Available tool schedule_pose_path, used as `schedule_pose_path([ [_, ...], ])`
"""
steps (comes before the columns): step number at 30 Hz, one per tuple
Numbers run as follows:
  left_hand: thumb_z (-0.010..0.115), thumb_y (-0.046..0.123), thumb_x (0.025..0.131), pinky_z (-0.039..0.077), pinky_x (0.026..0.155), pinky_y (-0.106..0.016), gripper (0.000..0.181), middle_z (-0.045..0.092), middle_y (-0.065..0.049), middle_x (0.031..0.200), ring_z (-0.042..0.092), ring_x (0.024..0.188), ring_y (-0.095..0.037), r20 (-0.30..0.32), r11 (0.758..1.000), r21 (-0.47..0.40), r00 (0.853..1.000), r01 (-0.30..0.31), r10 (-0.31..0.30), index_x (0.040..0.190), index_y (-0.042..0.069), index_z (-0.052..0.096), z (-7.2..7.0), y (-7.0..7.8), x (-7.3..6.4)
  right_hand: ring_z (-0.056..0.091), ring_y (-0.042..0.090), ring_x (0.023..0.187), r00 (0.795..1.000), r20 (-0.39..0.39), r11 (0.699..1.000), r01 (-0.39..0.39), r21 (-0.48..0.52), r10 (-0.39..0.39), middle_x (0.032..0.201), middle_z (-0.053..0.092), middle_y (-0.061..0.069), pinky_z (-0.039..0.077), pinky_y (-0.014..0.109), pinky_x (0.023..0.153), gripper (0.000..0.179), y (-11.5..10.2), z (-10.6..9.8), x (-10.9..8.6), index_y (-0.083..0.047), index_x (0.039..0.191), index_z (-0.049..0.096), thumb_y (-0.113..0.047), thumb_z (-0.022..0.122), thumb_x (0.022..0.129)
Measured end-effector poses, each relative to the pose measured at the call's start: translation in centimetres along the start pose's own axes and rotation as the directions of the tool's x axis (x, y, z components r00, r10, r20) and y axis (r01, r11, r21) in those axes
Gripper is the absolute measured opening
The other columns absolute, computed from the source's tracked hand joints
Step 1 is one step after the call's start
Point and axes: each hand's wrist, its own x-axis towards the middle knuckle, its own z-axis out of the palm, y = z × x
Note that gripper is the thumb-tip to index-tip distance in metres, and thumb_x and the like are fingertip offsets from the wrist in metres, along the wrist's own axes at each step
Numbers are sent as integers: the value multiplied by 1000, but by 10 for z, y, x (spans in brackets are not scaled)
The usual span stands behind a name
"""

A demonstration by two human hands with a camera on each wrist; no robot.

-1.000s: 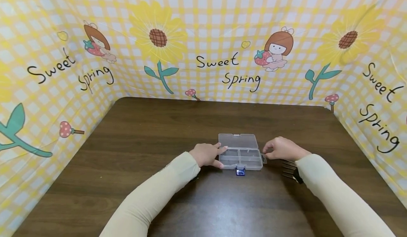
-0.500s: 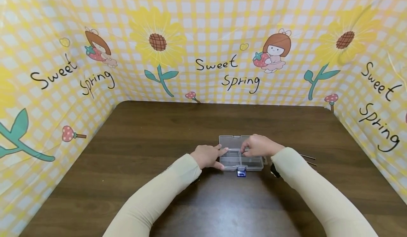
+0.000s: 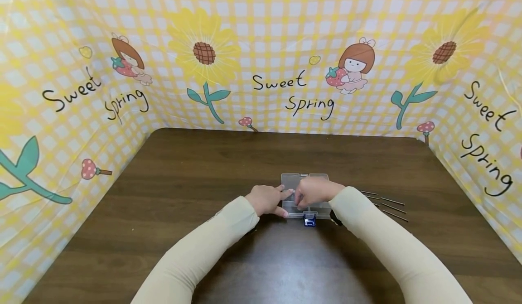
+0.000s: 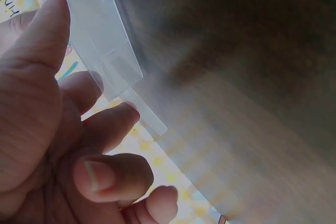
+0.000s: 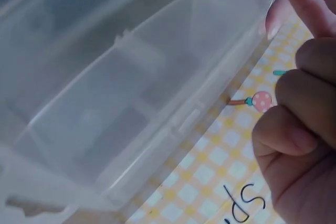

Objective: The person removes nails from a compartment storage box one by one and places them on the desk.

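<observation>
A clear plastic compartment box (image 3: 290, 215) stands on the table with its lid (image 3: 290, 180) folded back and a blue latch (image 3: 309, 221) at its front. My left hand (image 3: 265, 200) grips its left end, thumb at the front corner and fingers over the side. In the left wrist view the thumb (image 4: 44, 30) lies along the box wall (image 4: 105, 40). My right hand (image 3: 318, 190) reaches in over the left compartments, fingertips low and fingers bent. In the right wrist view the fingertips sit at the top edge; I cannot tell whether they pinch anything.
Several thin metal rods (image 3: 393, 201) lie on the table right of the box, partly behind the right sleeve (image 3: 367, 222). A dark wood-grain table (image 3: 204, 159) runs back to a yellow checked cloth (image 3: 269, 45) on three sides.
My right hand has moved left, from beside the box's right end, across the right compartments to the left ones. The rods show more fully now. My left hand has stayed on the box.
</observation>
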Motion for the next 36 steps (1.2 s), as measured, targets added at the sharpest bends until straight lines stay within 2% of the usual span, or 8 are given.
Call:
schedule_pose_path([
  [4, 58, 59, 84, 52, 73, -39, 76, 36, 4, 151, 58, 116, -22, 13, 1000, -5, 1000, 3, -3, 151, 35, 31, 0, -1, 1, 62, 6, 71, 999, 43, 1000, -8, -23, 9, 79, 71, -6, 51, 26, 69, 5, -3, 3, 5, -11, 82, 78, -10, 74, 78],
  [8, 58, 58, 84, 52, 73, -40, 76, 36, 4, 152, 58, 115, -23, 18, 1000, -15, 1000, -3, 3, 151, 34, 31, 0, -2, 0, 59, 5, 67, 999, 49, 997, 3, -75, 1, 77, 71, -7, 50, 26, 67, 6, -6, 5, 8, -13, 79, 78, -8, 75, 76],
  [14, 60, 58, 83, 52, 70, -40, 76, 36, 4, 151, 58, 114, -22, 8, 999, -32, 1000, -8, 9, 150, 31, 34, 0, -3, 0, 43, 4, 57, 997, 70, 989, 45, -141, -36, 64, 64, -10, 42, 23, 57, 14, -12, 6, 14, -12, 68, 75, -1, 69, 74],
  [20, 61, 58, 83, 52, 69, -39, 76, 36, 4, 151, 62, 104, -22, 6, 998, -63, 1000, -10, 11, 149, 30, 36, 0, -4, 0, 40, 4, 55, 994, 88, 988, -51, -146, 65, 58, 54, -14, 38, 22, 54, 25, -17, 9, 17, -16, 57, 67, 1, 70, 76],
  [25, 62, 57, 83, 51, 67, -38, 75, 37, 3, 151, 63, 97, -22, -2, 997, -73, 1000, -13, 13, 149, 30, 37, -1, -5, 1, 44, 5, 56, 993, 81, 986, -73, -150, 86, 62, 59, -13, 42, 25, 57, 24, -19, 9, 16, -16, 60, 68, -1, 70, 78],
  [32, 61, 57, 83, 52, 70, -38, 76, 36, 3, 151, 59, 110, -23, 6, 998, -68, 1000, -15, 16, 149, 30, 36, -1, -4, 1, 50, 5, 59, 994, 87, 988, -58, -145, 71, 70, 64, -11, 48, 26, 61, 17, -17, 9, 15, -15, 69, 74, -3, 69, 81],
  [36, 61, 58, 83, 50, 66, -36, 77, 36, 4, 152, 62, 99, -21, 15, 998, -63, 1000, -13, 14, 150, 31, 35, 0, -3, 2, 49, 5, 59, 995, 89, 988, -32, -150, 45, 69, 64, -12, 47, 25, 59, 17, -15, 10, 14, -15, 69, 74, -3, 68, 79],
])
